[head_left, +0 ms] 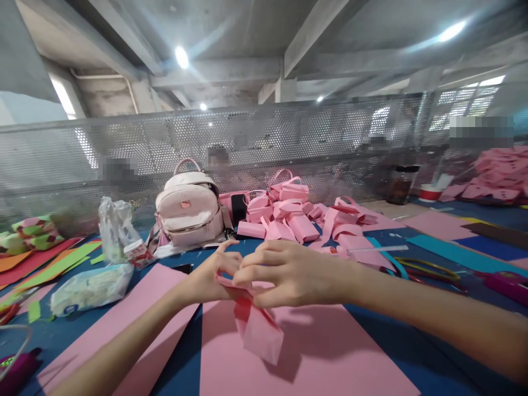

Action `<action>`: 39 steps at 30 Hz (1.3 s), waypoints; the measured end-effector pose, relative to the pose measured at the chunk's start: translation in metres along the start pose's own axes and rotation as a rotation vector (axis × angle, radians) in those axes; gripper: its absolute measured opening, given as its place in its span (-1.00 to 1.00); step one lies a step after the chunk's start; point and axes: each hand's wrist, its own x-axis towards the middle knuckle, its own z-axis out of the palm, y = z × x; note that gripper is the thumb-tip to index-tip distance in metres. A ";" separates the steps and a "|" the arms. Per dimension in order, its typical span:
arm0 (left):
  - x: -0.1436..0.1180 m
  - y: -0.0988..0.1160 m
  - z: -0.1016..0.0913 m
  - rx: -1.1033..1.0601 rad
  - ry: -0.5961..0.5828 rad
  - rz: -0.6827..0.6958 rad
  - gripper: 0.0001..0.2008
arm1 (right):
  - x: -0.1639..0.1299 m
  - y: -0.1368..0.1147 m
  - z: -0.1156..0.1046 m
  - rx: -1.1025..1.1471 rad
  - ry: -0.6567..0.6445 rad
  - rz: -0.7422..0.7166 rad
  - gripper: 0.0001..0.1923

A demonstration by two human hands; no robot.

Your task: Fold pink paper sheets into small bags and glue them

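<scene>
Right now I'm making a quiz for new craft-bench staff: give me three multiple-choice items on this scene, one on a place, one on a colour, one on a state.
1. Where does the backpack stand?
A. Beyond the hands, before the mesh screen
B. On the floor
C. On the person's lap

2. What colour is the folded paper piece held in both hands?
A. Green
B. Pink
C. White

3. How are the hands placed on that piece?
A. Both lie flat on the table
B. Only one touches it
C. Both pinch its top edge, with the rest hanging below

Answers:
1 A: it stands on the blue table, behind the hands, with the mesh screen at its back.
2 B: it matches the pink sheet under it.
3 C: left hand and right hand meet, each grip closed on the paper's top.
</scene>
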 end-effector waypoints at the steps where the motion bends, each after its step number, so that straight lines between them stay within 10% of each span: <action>1: 0.000 -0.002 0.000 0.016 0.046 0.010 -0.91 | 0.000 -0.001 0.000 -0.001 0.002 0.005 -0.76; 6: 0.001 -0.013 0.000 0.045 0.411 -0.092 -0.29 | -0.014 0.000 0.002 -0.043 -0.002 0.131 -0.74; 9: 0.003 -0.013 0.000 -0.002 0.529 -0.203 -0.63 | -0.031 0.000 0.004 -0.018 -0.006 0.255 -0.73; 20: 0.005 0.007 0.033 -0.501 0.103 -0.350 -0.73 | -0.066 -0.014 0.013 0.242 0.033 0.466 -0.83; 28: 0.003 -0.001 0.042 -0.756 0.091 -0.401 -0.67 | -0.065 -0.019 0.017 0.487 0.143 0.709 -0.78; 39: 0.008 0.001 0.036 -0.842 0.135 -0.428 -0.63 | -0.072 -0.026 0.019 0.279 0.521 0.608 -0.85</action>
